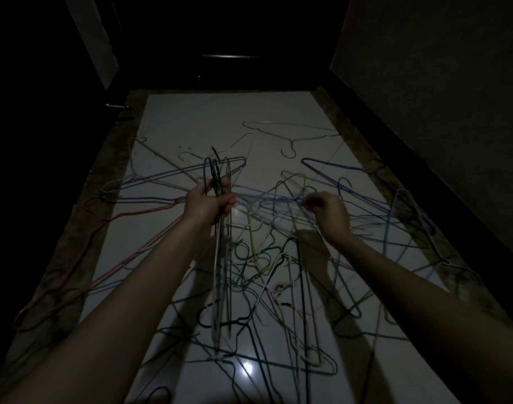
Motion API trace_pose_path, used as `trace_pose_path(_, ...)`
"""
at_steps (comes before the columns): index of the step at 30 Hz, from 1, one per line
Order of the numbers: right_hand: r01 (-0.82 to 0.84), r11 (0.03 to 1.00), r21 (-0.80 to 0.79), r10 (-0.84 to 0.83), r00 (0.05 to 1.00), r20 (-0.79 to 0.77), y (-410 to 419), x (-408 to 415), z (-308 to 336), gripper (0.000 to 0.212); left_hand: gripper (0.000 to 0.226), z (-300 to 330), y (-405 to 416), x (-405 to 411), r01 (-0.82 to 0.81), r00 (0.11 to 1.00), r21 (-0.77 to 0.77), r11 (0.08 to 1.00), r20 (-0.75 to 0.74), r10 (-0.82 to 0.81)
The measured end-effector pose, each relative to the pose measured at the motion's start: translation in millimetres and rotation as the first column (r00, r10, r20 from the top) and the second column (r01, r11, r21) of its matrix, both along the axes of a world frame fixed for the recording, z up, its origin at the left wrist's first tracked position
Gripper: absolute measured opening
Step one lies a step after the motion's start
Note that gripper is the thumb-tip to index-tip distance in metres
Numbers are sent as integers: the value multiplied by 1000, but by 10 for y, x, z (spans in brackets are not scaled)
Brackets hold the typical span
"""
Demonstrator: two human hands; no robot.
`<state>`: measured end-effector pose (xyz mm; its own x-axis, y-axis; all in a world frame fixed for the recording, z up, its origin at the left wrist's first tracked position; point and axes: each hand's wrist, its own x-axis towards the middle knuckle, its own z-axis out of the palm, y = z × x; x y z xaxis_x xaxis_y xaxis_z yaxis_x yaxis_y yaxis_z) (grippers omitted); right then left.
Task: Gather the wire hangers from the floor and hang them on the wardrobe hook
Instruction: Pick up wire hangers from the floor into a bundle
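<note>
In a dim hallway, we hold a bundle of thin wire hangers, dark and pale, gathered hooks-up [219, 217] in our left hand [206, 203], the grip curled tight around their necks so that the bundle's long axis runs nearly straight down from the fist toward the glossy white tiled floor [173, 121]. Just to the right of that bundle, our right hand [326, 212] reaches into the air, its fingertips [305, 203] drawn together on what looks to us like a light blue wire hanger [267, 196]; we cannot say for certain that the grip has truly closed on it. That hanger's long bar lies crosswise, running almost level from the right fingertips back toward the bundle, so its axis stands roughly at right angles to the hangers already gathered. We judge that the coming move turns on this: the blue hanger must be swung upright and its hook brought leftward to the bundle, with the left hand the nearer receiver. Below and on both sides of the bundle, a tangled scatter of coloured wire hangers [258, 252] lies on the floor, green, purple, black and white, with a long pink wire hanger [83, 255] well to the bundle's left. We see no wardrobe hook in this light.
</note>
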<state>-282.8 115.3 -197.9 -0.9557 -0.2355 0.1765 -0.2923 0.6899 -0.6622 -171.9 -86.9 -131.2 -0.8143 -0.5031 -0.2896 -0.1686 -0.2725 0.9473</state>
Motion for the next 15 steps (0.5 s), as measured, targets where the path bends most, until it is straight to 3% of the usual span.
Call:
trace_pose_path(4, 71, 987, -145, -79, 996, -52, -25, -13, 367, 24, 25, 70, 10, -2, 1, 1000, -13, 1000, 9, -1)
trace_pose_path(9, 45, 998, 45, -40, 993, -107, -47, 114, 605, 15, 26, 138, 29, -7, 11, 1000, 36, 999, -2, -11)
trace_pose_path(15, 27, 995, -98, -39, 991, -126, -47, -24, 865, 22, 27, 229, 71, 14, 45, 999, 109, 993, -26, -43)
